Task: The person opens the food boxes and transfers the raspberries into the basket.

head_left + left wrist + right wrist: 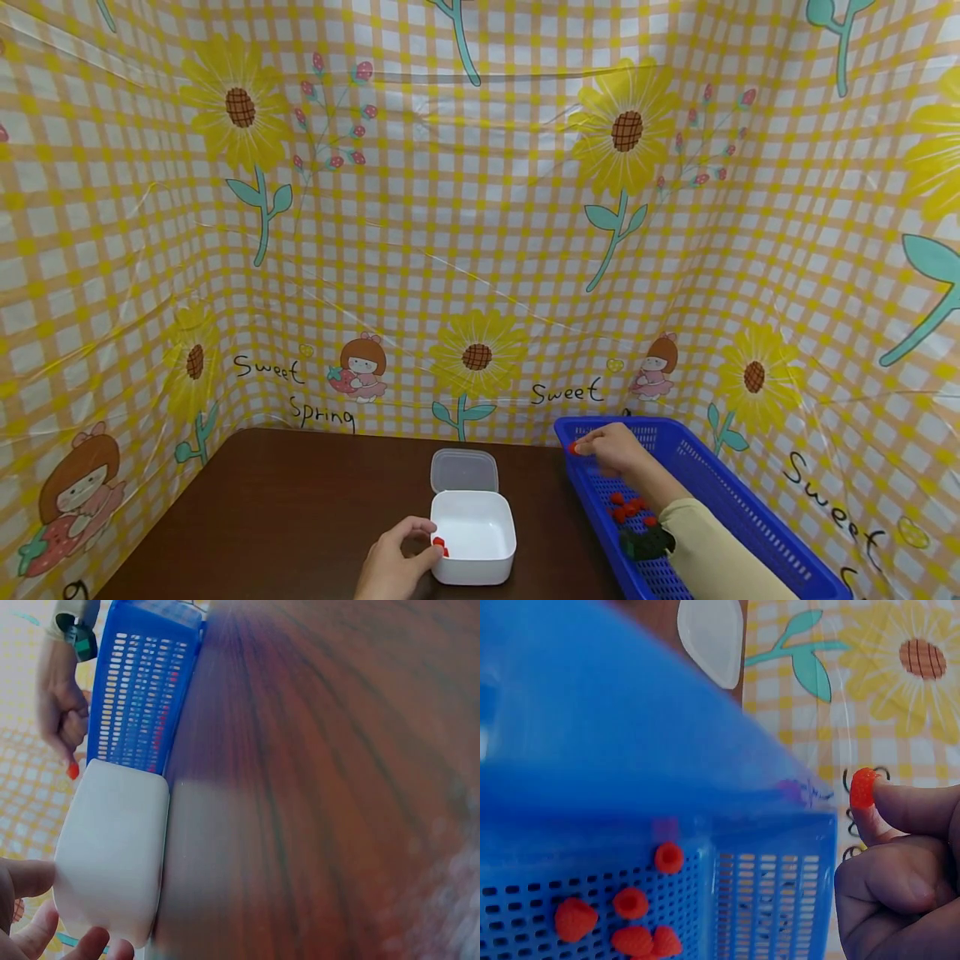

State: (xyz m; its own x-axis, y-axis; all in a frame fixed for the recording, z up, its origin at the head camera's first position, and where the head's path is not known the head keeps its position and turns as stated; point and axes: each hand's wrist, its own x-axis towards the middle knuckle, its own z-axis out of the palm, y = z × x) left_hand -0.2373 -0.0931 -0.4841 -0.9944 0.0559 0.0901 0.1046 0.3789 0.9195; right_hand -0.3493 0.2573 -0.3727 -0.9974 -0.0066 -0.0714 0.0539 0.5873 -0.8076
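Observation:
My right hand (615,450) pinches a red raspberry (863,788) between thumb and finger, over the far left corner of a blue plastic basket (592,517). Below it, several loose raspberries (631,903) lie on the basket's slotted floor. A white square box (487,569) stands on the table with its top uncovered. My left hand (397,558) is at its left side, fingers relaxed and spread, with fingertips against the wall and rim. Inside the box, small red raspberries (440,545) sit close to the left thumb, partly hidden by it.
Behind the box lies a translucent lid (464,472) on the dark brown table (300,500). A checked cloth (450,250) with sunflowers hangs around the back and sides. The basket's raised walls stand along the table's right side.

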